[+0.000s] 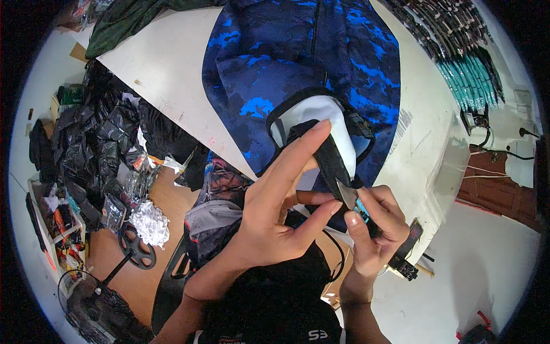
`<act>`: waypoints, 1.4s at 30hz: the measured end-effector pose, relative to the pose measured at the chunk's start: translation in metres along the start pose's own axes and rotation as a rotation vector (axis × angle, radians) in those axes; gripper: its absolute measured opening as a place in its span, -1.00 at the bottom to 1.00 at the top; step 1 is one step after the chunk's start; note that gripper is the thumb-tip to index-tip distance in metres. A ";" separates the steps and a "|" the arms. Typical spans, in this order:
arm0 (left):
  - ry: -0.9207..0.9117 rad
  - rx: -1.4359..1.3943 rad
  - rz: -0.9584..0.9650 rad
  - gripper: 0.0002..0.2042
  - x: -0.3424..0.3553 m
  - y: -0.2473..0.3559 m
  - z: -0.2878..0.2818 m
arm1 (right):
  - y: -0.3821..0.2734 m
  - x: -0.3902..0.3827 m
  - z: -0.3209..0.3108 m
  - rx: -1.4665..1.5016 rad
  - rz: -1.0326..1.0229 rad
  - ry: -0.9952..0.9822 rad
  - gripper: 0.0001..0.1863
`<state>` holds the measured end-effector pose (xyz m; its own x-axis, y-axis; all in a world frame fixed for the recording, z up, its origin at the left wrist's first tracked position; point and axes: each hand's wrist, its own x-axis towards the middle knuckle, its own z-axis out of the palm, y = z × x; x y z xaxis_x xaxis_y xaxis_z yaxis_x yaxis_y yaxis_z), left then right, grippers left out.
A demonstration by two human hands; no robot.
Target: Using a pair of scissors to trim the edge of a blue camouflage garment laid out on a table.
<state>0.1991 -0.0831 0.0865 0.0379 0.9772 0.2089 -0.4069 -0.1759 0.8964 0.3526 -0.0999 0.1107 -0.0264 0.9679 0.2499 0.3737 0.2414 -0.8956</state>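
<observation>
A blue camouflage garment (303,63) with a dark zip lies across the table, its opening toward me showing white lining (321,114). Black trim (330,157) runs down from that opening between my hands. My left hand (275,215) grips the trim, index finger stretched along it and thumb near its lower end. My right hand (378,229) is closed around a small cutting tool, likely thread snips (346,195), with a pointed metal blade and a teal part. The blade tip is at the trim, close to my left thumb; whether it touches is unclear.
The white table (166,63) carries stacked packaged goods (467,69) at far right. Black plastic bags (109,137) heap up at left, above crumpled foil (150,223) and a black wheel-shaped object (137,249). A dark device (408,246) sits at the table edge beside my right hand.
</observation>
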 end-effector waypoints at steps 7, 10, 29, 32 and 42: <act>-0.007 0.021 0.035 -0.30 0.001 0.001 0.002 | -0.001 -0.001 -0.002 -0.021 0.042 0.003 -0.67; -0.004 -0.015 0.025 -0.31 0.001 0.001 0.004 | 0.001 -0.001 -0.002 -0.023 0.007 0.016 -0.66; -0.017 0.081 0.041 -0.32 -0.003 0.004 0.007 | -0.006 -0.002 0.000 0.004 0.006 0.073 -0.70; -0.017 0.083 0.044 -0.32 -0.003 0.004 0.007 | -0.004 -0.003 0.000 -0.018 -0.003 0.080 -0.70; 0.054 -0.169 0.025 -0.39 -0.006 0.001 0.009 | -0.001 -0.003 -0.005 0.003 -0.007 0.081 -0.67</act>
<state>0.2062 -0.0906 0.0898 -0.0210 0.9786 0.2048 -0.5550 -0.1818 0.8117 0.3568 -0.1038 0.1129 0.0465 0.9574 0.2849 0.3712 0.2482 -0.8948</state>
